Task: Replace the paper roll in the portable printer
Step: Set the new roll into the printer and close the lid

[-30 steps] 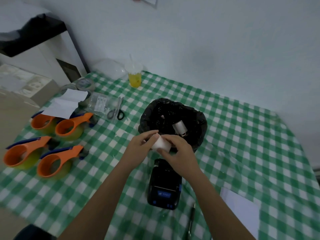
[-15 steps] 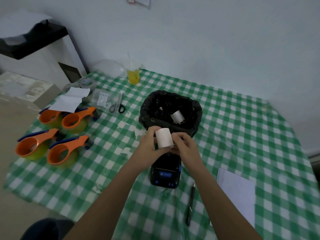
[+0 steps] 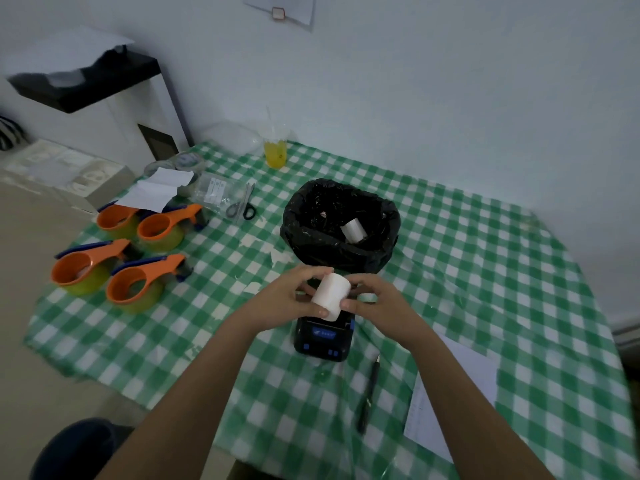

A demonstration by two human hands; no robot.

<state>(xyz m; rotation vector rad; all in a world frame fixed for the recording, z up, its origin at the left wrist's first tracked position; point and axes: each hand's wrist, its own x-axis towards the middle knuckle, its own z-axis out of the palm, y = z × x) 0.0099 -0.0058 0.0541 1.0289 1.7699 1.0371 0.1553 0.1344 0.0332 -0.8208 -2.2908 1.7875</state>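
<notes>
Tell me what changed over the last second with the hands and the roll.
The paper roll went from mostly hidden between both hands to exposed. The left hand and right hand keep gripping it above the printer. The printer and black bin bag look unmoved.

Both forearms are bare with no sleeves, and dark blue trousers cover a knee at the lower left.

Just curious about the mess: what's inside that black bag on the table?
Inside the black bag lies a small white paper roll and a tiny pale scrap. Anything deeper is hidden by the dark folds.
</notes>
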